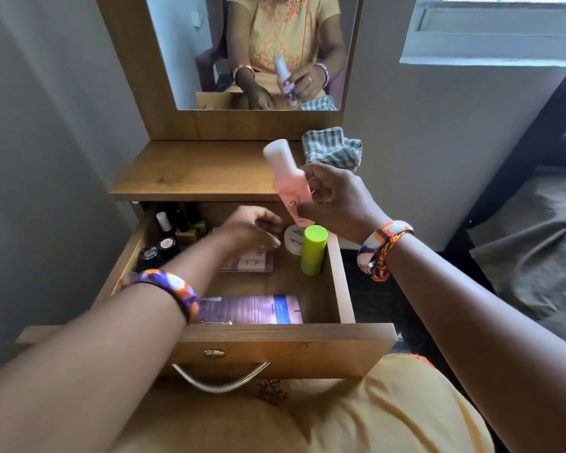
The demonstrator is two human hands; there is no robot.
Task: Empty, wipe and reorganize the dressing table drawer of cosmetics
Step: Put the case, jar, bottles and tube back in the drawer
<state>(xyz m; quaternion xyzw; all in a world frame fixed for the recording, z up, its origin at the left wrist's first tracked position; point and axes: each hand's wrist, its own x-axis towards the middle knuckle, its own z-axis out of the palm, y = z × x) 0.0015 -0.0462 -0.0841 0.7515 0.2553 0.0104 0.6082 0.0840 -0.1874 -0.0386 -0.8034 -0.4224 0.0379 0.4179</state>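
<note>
The wooden drawer point(275, 344) of the dressing table stands pulled open. My right hand point(337, 199) grips a pink bottle with a white cap point(286, 176) above the drawer's back right corner. My left hand point(252, 230) reaches into the drawer over a clear palette case point(252, 263), fingers loosely curled; whether it holds anything is blurred. Several dark nail polish bottles point(170, 237) stand in the back left. A lime green tube point(313, 250) stands upright beside a white round jar point(293, 238) at the right. A purple and blue packet point(252, 309) lies at the front.
A grey striped cloth point(334, 147) lies bunched on the tabletop point(193, 171) at the back right. The mirror point(252, 50) above reflects the person. A grey wall stands to the left, a window and dark bedding to the right.
</note>
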